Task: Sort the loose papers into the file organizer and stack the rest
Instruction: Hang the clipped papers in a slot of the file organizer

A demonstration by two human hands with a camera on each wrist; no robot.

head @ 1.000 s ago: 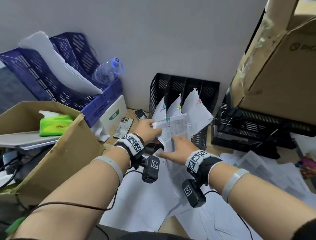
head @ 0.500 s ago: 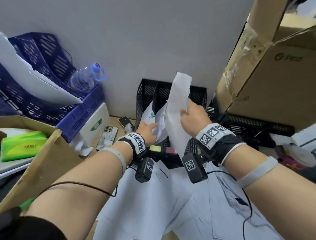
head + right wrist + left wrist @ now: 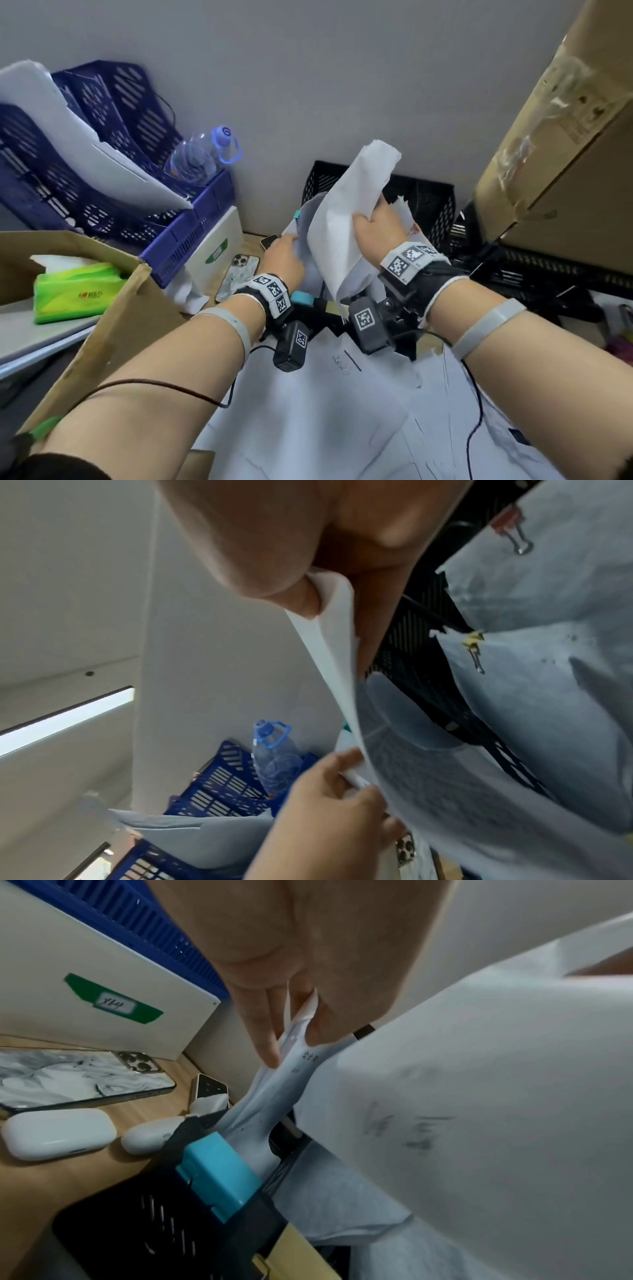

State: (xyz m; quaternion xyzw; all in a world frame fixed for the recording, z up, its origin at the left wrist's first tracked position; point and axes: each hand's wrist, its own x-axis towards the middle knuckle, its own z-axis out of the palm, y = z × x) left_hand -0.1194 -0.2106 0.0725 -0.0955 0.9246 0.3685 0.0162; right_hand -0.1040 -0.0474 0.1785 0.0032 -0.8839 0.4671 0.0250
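Note:
The black mesh file organizer (image 3: 428, 202) stands against the wall with clipped papers (image 3: 548, 669) in its slots. My right hand (image 3: 368, 221) pinches a white sheet (image 3: 346, 212) between thumb and fingers and holds it upright in front of the organizer; the right wrist view shows its edge (image 3: 329, 631) in that pinch. My left hand (image 3: 291, 250) grips the papers standing in the left slot (image 3: 291, 1069), fingers on one side and thumb on the other. More loose sheets (image 3: 325, 411) lie on the desk under my forearms.
Blue plastic trays (image 3: 102, 171) and a water bottle (image 3: 202, 157) sit at the left. An open cardboard box (image 3: 113, 308) holds a green tissue pack (image 3: 75, 291). A phone (image 3: 236, 277) and earbud cases (image 3: 58, 1131) lie beside the organizer. A big cardboard box (image 3: 565, 171) tops black trays (image 3: 548, 274) on the right.
My right hand left the clipped bundle, took a white sheet and raised it upright before the organizer. My left hand stayed on the papers in the left slot.

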